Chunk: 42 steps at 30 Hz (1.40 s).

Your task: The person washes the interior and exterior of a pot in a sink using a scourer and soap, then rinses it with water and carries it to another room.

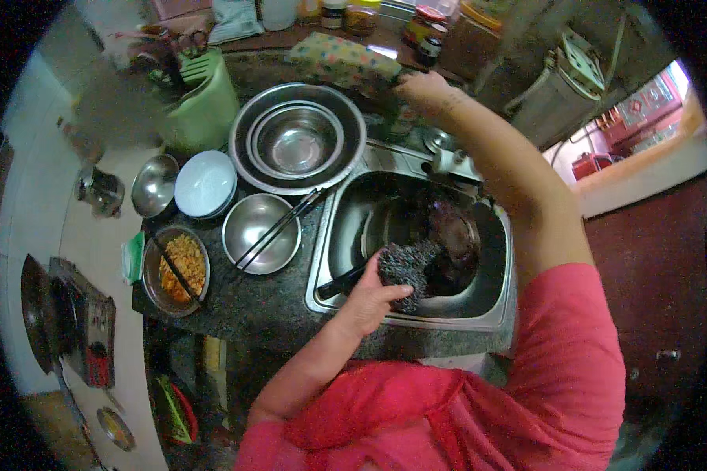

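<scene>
My left hand (370,303) grips a dark, wiry scouring pad (409,274) over the steel sink (315,259). In the sink lies a dark pan (383,224), whose black handle (339,285) points towards the near left corner, beneath my left hand. My right arm stretches across the sink to the back of the counter. There my right hand (427,91) is beside a dotted, multicoloured packet or cloth (347,59); its fingers are partly hidden, so what it touches is unclear. A faucet fitting (453,162) stands at the sink's back edge, below my right forearm.
Left of the sink sit nested steel basins (297,141), a steel bowl (259,235) with black chopsticks (277,229) across it, white bowls (206,182), and a bowl of yellowish food (182,271). A green utensil holder (206,112) stands behind. Jars (427,35) line the back shelf.
</scene>
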{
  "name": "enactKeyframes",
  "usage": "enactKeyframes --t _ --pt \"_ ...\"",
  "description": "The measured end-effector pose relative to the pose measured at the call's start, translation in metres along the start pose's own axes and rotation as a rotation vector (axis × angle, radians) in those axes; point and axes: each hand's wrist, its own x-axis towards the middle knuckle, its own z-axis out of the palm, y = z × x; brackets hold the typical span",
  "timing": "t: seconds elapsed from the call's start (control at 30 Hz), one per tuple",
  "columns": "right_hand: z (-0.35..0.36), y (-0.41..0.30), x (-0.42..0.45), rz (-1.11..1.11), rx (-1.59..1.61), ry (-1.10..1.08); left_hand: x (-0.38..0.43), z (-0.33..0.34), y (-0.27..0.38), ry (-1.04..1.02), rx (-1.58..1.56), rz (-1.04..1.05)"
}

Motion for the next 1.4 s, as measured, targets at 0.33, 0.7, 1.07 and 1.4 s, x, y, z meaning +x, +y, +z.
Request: enactKeyframes --t 0.33,0.7,1.07,1.4 --pt "0.12 0.037 -0.227 0.593 0.802 0.994 -0.006 -0.004 0.013 0.102 0.023 0.065" --pt "0.177 -0.011 -0.223 0.461 0.775 0.411 0.006 0.037 -0.025 0.142 0.045 0.233" --pt "0.174 -0.132 -0.288 0.239 2.95 0.461 0.041 0.08 -0.096 0.312 1.199 0.415" --pt "0.239 -0.085 -0.206 0.412 0.977 0.722 -0.002 -0.048 -0.037 0.571 2.35 0.452"
